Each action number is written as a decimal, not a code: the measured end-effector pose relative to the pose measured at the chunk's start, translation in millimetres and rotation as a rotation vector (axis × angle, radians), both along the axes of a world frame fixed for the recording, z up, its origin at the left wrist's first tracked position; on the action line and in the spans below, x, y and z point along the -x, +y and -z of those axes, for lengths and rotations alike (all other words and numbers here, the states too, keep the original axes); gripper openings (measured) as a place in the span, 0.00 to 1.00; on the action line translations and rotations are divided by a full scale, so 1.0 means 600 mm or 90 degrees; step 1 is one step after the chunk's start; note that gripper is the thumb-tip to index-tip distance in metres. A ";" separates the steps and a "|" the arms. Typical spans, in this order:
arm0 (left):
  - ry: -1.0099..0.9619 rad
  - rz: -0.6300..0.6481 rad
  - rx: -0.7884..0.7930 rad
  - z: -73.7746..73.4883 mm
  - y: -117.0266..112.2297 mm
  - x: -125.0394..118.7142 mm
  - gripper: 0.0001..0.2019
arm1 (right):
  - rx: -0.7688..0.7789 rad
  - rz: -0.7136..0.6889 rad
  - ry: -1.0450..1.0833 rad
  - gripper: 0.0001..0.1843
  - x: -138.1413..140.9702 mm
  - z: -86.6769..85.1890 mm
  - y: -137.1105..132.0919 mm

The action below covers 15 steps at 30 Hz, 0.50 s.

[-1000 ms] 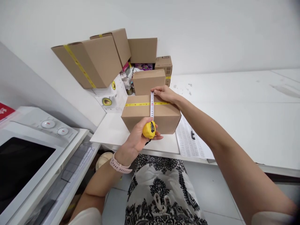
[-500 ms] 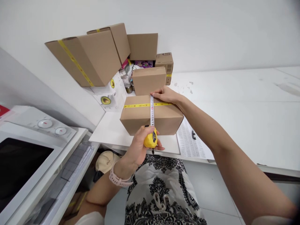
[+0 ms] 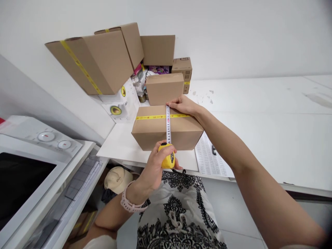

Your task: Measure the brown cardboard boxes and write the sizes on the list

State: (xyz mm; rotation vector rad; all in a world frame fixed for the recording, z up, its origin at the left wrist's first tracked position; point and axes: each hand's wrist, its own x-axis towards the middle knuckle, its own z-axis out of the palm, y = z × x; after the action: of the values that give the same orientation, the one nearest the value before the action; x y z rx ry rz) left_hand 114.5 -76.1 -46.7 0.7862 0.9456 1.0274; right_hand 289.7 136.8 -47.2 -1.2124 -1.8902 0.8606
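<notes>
A brown cardboard box (image 3: 153,126) with yellow tape across its top lies on the white counter in front of me. My left hand (image 3: 157,162) is closed around a yellow tape measure (image 3: 168,159) just off the box's near side. The white blade (image 3: 168,126) runs from it across the box top to the far edge. There, my right hand (image 3: 183,103) pinches the blade's end between thumb and finger, with the other fingers over the box's far right part.
Behind stand a smaller carton (image 3: 164,90), large stacked boxes (image 3: 103,62) and a white avocado-print box (image 3: 120,109). A printed sheet (image 3: 211,157) with a black clip-like item lies right. A microwave (image 3: 28,166) stands at left; a cap (image 3: 118,180) sits below.
My left hand has drawn the tape measure slightly toward me and down, so a little more blade shows. My right hand stays at the far edge.
</notes>
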 end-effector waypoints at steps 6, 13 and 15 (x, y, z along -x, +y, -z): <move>0.001 0.003 -0.006 0.003 -0.001 0.000 0.19 | 0.014 -0.011 -0.058 0.20 0.001 -0.009 -0.007; 0.017 0.006 -0.017 0.005 0.006 0.001 0.21 | -0.001 -0.003 0.018 0.16 0.004 0.002 0.002; 0.028 0.020 -0.029 0.003 0.005 0.004 0.20 | -0.015 0.022 0.100 0.15 0.004 -0.010 0.003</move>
State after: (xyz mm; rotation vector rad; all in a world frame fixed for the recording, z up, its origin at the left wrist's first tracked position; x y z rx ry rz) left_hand 112.2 -73.0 -48.5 0.8608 0.9473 1.0110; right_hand 287.5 138.4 -41.5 -1.1271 -1.7443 0.8852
